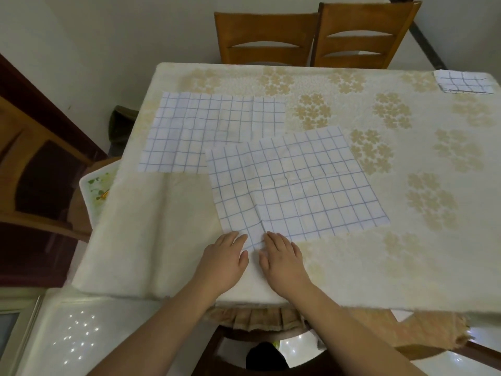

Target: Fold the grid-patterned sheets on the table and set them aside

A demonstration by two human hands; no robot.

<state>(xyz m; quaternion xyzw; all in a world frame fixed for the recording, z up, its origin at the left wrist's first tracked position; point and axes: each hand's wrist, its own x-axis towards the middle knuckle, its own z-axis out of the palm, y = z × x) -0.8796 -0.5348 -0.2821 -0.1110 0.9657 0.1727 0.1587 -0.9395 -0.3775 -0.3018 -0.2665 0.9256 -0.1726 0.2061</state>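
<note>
Two white sheets with blue grid lines lie unfolded on the table. The nearer sheet (295, 185) lies skewed, overlapping a corner of the farther sheet (206, 131) at the back left. My left hand (226, 257) and my right hand (282, 257) lie flat side by side at the near sheet's front corner, fingers straight, fingertips touching its edge. A small folded grid sheet (463, 82) sits at the table's far right corner.
A cream cloth with tan flower prints covers the table (406, 253). Two wooden chairs (271, 39) stand behind its far edge. A dark wooden cabinet (35, 172) is at the left, with a dark bin (122, 123) by the table's left side.
</note>
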